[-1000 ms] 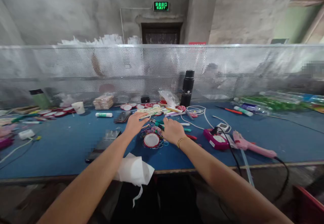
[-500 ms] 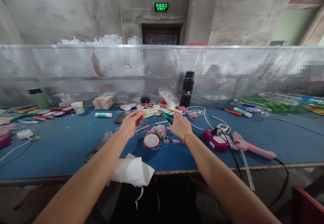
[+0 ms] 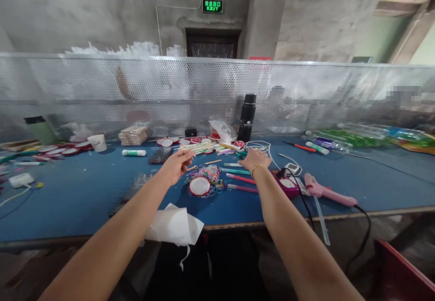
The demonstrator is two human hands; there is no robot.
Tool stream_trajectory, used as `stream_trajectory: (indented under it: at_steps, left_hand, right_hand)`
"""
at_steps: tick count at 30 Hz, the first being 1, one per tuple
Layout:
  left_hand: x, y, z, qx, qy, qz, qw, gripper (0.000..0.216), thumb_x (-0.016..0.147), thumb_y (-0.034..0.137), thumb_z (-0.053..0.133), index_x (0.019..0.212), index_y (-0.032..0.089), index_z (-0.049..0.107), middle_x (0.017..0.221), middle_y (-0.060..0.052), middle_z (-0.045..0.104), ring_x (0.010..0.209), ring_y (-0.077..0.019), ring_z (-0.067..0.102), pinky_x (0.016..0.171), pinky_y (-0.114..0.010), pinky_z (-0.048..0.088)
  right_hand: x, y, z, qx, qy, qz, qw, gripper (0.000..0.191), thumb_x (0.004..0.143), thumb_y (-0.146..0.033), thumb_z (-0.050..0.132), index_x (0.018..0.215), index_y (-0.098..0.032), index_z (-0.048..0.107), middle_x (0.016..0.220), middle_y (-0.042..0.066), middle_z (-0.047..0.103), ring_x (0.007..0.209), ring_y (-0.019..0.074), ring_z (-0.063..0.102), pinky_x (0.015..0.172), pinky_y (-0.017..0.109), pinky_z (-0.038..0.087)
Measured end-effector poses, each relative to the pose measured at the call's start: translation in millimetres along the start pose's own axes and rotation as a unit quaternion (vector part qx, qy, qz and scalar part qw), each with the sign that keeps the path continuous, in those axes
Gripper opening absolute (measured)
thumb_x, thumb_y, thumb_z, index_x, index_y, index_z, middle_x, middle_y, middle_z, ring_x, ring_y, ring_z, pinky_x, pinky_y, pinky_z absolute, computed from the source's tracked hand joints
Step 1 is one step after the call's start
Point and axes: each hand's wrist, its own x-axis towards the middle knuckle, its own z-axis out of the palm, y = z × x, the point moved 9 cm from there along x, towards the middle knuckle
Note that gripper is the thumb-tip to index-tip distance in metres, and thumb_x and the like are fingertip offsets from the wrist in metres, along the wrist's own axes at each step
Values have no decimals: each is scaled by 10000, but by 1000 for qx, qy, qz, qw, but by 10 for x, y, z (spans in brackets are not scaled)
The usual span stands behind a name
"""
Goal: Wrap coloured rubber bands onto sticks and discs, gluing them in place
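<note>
My left hand (image 3: 177, 165) is raised over the blue table, thumb and forefinger pinched together. At the fingertips shows a small pale piece, too small to name. My right hand (image 3: 256, 158) is low over the table among the pens, its fingers curled on a green-handled tool (image 3: 242, 154), scissors or pliers; most of it is hidden. Left of that hand lie several coloured marker pens (image 3: 240, 178). Between my hands are a heap of colourful small rubber bands (image 3: 208, 172), a round white disc with a red rim (image 3: 200, 186) and a small wooden stick (image 3: 213, 162).
Behind stand a black thermos (image 3: 247, 118) and a plastic bag (image 3: 224, 131). On the right lie a pink glue gun (image 3: 329, 191), a purple device (image 3: 287, 185) and cables. White paper (image 3: 176, 225) overhangs the front edge. At left are a glue stick (image 3: 133, 152) and a paper cup (image 3: 98, 143).
My right hand has moved right and down with the green-handled tool, away from my left hand, uncovering the marker pens. My left hand keeps its pinch. The view has shifted slightly.
</note>
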Motion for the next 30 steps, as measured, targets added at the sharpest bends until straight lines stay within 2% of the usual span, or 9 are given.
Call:
stream_trajectory:
  at_steps: [4,7,11,14,17,19,22,26,30]
  left_hand:
    - [-9,-1,39,14,-12,-3,1000,100,725,176,774,752,122,694,678,-3,619,530,-38,549,399,-116,321]
    - [-17,-10,85,7,-35,-8,999,82,739,166,765,753,120,699,731,-30,661,578,-49,584,431,-115,372]
    - [-44,-20,133,1,-52,-17,999,66,742,138,764,770,120,707,779,-61,705,645,-73,633,494,-124,436]
    - [-64,-28,162,3,-59,-19,998,93,721,129,779,769,118,701,792,-71,719,644,-78,636,511,-133,447]
    - [-67,-42,171,10,-63,-11,998,146,682,154,812,759,125,692,763,-65,712,619,-84,620,504,-151,432]
    - [-59,-47,164,17,-61,2,998,184,647,178,836,748,134,689,720,-41,688,598,-83,596,501,-164,413]
    - [-47,-56,159,44,-61,21,997,231,592,217,865,712,136,685,656,1,623,551,-66,530,500,-185,381]
    - [-35,-66,203,89,-83,39,992,273,567,281,871,694,137,678,623,18,572,521,-65,464,503,-213,342]
    - [-23,-43,207,124,-84,66,987,301,585,344,846,678,154,632,591,30,523,513,-79,419,505,-232,297]
  right_hand:
    - [75,26,83,-11,-21,0,1000,743,651,-567,777,1249,-166,596,1328,197,557,1275,372,479,1000,509,383]
    - [94,-12,101,-1,-15,-21,1000,709,679,-583,756,1238,-173,608,1338,195,549,1285,381,447,994,539,361]
    - [-7,-181,-143,41,101,-82,991,478,809,-520,665,1177,-215,656,1263,160,609,1245,364,441,1004,566,297]
    - [-278,-511,-341,121,167,-201,958,336,891,-481,584,1109,-253,702,1146,105,681,1156,306,498,991,463,311]
    - [-692,-953,-397,201,148,-365,897,305,921,-487,557,1032,-258,724,1019,53,727,1047,234,563,976,370,324]
    - [-930,-1148,-408,233,137,-426,864,296,899,-506,592,977,-253,725,984,36,730,1018,216,576,975,349,320]
    - [-1111,-1271,-424,258,138,-452,843,277,893,-494,611,873,-242,724,904,24,722,973,204,576,958,341,317]
    - [-1163,-1311,-433,271,130,-474,828,309,946,-421,552,779,-223,720,775,30,687,847,191,564,873,331,345]
    - [-1165,-1305,-433,307,110,-486,810,287,950,-366,551,767,-208,706,743,25,669,780,177,554,797,300,374]
